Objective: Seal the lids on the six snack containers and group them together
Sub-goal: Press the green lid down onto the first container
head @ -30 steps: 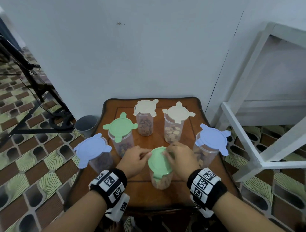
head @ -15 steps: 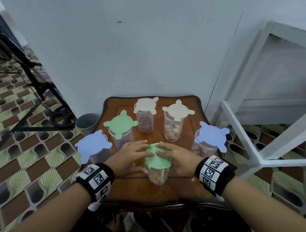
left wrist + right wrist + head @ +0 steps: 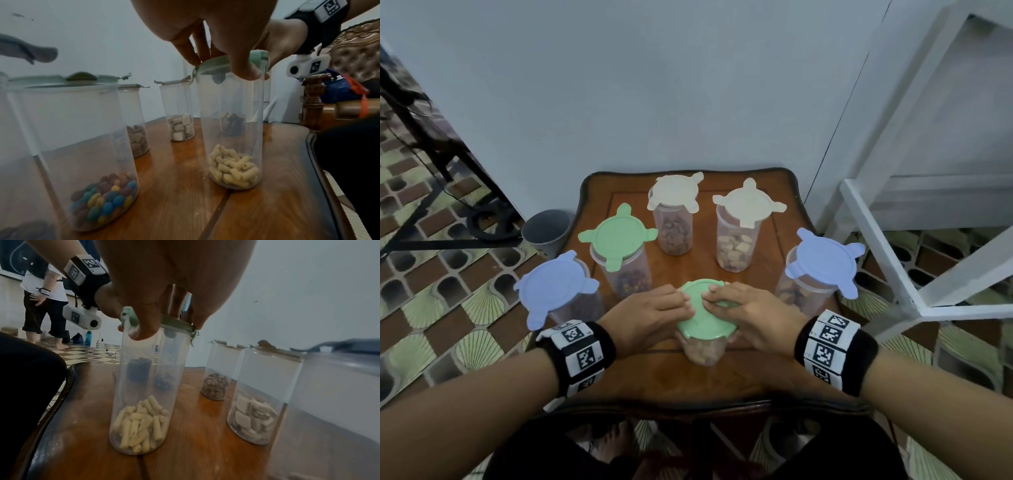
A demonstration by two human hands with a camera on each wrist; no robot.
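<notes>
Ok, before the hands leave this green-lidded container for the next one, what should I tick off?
1. Both hands on the green lid: ok, left hand and right hand press it.
2. Lid level on the near container: ok.
3. All tabs snapped down: cannot tell.
4. Container upright on the table: ok.
5. Other five lids sealed: not ok, tabs stick out.
6. Containers grouped: not ok, spread apart.

The head camera looks down on the wooden table (image 3: 722, 380); both wrist cameras view the same green-lidded container (image 3: 232, 129) closely from opposite sides.
</notes>
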